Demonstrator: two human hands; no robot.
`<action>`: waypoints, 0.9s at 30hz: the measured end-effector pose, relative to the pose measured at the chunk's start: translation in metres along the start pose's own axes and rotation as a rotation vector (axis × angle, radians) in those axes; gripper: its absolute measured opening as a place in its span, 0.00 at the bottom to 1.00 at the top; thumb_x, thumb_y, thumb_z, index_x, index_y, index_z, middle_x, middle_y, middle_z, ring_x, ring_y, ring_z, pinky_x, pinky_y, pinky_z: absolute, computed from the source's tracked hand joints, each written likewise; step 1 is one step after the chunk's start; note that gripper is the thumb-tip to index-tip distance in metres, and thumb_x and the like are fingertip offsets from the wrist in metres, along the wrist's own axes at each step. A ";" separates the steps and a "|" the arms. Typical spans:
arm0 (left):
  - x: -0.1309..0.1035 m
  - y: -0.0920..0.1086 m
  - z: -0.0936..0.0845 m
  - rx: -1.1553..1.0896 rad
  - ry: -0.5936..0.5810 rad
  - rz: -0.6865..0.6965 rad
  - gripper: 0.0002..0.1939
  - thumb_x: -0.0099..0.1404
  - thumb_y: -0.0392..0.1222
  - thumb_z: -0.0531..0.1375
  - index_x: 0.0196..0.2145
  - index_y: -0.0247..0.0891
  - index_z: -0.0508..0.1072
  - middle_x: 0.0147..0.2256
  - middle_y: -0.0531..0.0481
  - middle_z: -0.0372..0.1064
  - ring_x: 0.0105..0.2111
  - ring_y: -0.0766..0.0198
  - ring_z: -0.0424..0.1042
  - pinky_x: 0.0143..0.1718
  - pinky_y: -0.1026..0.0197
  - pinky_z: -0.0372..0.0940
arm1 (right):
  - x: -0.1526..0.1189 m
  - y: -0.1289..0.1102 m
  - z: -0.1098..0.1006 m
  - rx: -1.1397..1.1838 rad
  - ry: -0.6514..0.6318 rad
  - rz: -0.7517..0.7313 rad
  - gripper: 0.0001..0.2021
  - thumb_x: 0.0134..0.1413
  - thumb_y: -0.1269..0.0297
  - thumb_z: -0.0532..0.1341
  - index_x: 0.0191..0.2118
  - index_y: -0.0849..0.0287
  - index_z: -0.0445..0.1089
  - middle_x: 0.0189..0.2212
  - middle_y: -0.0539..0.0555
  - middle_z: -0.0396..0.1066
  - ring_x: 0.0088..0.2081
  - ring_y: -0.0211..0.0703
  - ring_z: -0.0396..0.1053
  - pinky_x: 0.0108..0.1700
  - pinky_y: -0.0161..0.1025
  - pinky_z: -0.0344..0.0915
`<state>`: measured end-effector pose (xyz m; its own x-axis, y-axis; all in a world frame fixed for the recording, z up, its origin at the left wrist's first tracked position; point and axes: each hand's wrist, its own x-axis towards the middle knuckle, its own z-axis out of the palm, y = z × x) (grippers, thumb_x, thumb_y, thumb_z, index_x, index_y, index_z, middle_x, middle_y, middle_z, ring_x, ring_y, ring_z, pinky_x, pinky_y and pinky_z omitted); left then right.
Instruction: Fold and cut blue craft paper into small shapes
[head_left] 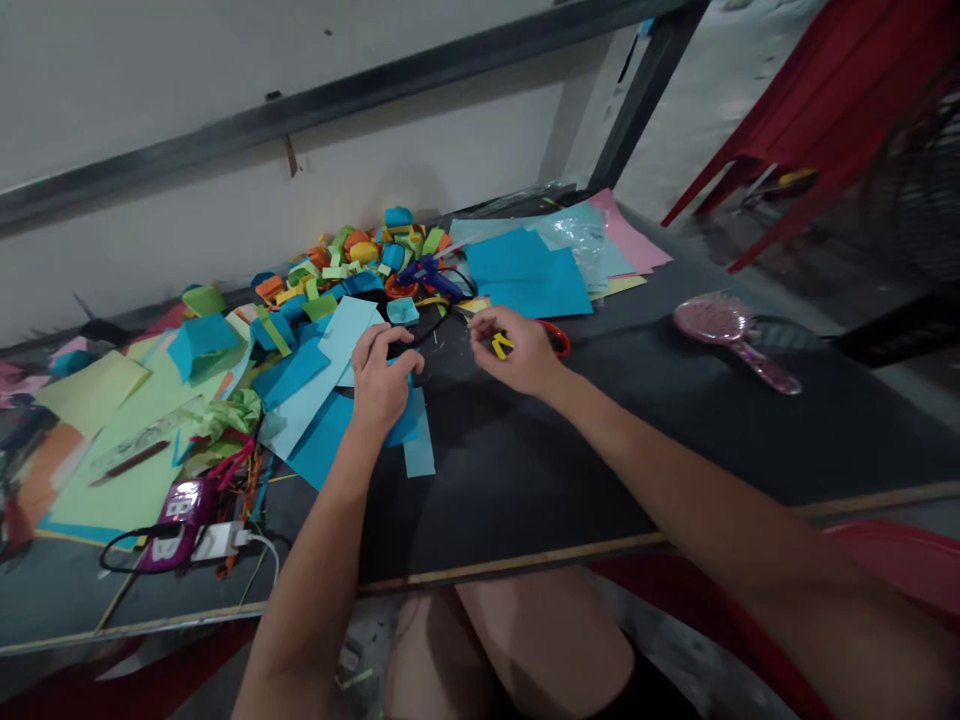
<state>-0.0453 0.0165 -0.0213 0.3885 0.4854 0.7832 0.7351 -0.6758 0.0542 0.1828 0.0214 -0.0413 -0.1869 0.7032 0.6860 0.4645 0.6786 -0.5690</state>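
Note:
My left hand hovers over light and dark blue paper, its fingers bent and apart with nothing seen between them. Under and beside it lie a pale blue sheet and a narrow pale blue strip. My right hand is closed, with a small yellow paper strip showing at its curled fingers. Just behind that hand a red handle loop sticks out, most of it hidden. A small pale blue folded paper piece sits between and beyond my hands.
Against the wall is a heap of colourful folded paper pieces, with a blue glue gun beside it. Blue sheets lie back right, a pink hairbrush right. A purple power strip with cables occupies the left front.

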 end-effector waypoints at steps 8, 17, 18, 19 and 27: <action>-0.020 -0.027 0.027 -0.353 0.038 -0.580 0.11 0.69 0.43 0.50 0.40 0.40 0.70 0.47 0.41 0.68 0.51 0.56 0.65 0.53 0.51 0.59 | -0.018 -0.030 0.030 0.002 -0.419 -0.069 0.17 0.52 0.68 0.61 0.50 0.55 0.67 0.45 0.57 0.73 0.46 0.50 0.70 0.50 0.47 0.66; -0.021 -0.037 0.034 -0.919 0.288 -0.945 0.09 0.61 0.48 0.58 0.35 0.41 0.72 0.38 0.49 0.70 0.35 0.66 0.70 0.32 0.65 0.63 | -0.028 -0.054 0.057 -0.123 -0.617 -0.328 0.21 0.56 0.56 0.64 0.52 0.62 0.70 0.47 0.61 0.75 0.51 0.53 0.69 0.55 0.49 0.59; -0.019 -0.035 0.030 -0.919 0.282 -0.915 0.08 0.61 0.47 0.58 0.35 0.41 0.72 0.38 0.50 0.70 0.35 0.66 0.70 0.32 0.65 0.63 | -0.027 -0.054 0.058 -0.157 -0.610 -0.360 0.16 0.58 0.59 0.62 0.49 0.62 0.72 0.44 0.60 0.76 0.48 0.52 0.70 0.53 0.48 0.59; -0.017 -0.033 0.025 -0.908 0.271 -0.876 0.08 0.61 0.47 0.59 0.34 0.41 0.73 0.38 0.50 0.71 0.34 0.67 0.70 0.32 0.65 0.63 | -0.026 -0.053 0.057 -0.185 -0.595 -0.384 0.12 0.59 0.61 0.61 0.45 0.62 0.73 0.40 0.59 0.77 0.44 0.50 0.71 0.52 0.48 0.60; -0.006 -0.020 0.001 -0.934 0.020 -0.533 0.27 0.64 0.63 0.51 0.42 0.39 0.75 0.40 0.43 0.74 0.41 0.57 0.72 0.41 0.57 0.64 | -0.018 -0.035 0.036 0.116 -0.192 0.006 0.08 0.54 0.64 0.59 0.30 0.60 0.75 0.31 0.57 0.77 0.34 0.47 0.74 0.39 0.42 0.67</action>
<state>-0.0619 0.0277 -0.0282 0.1286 0.8392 0.5284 0.0883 -0.5404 0.8368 0.1389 -0.0079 -0.0499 -0.3509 0.7270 0.5902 0.3653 0.6866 -0.6286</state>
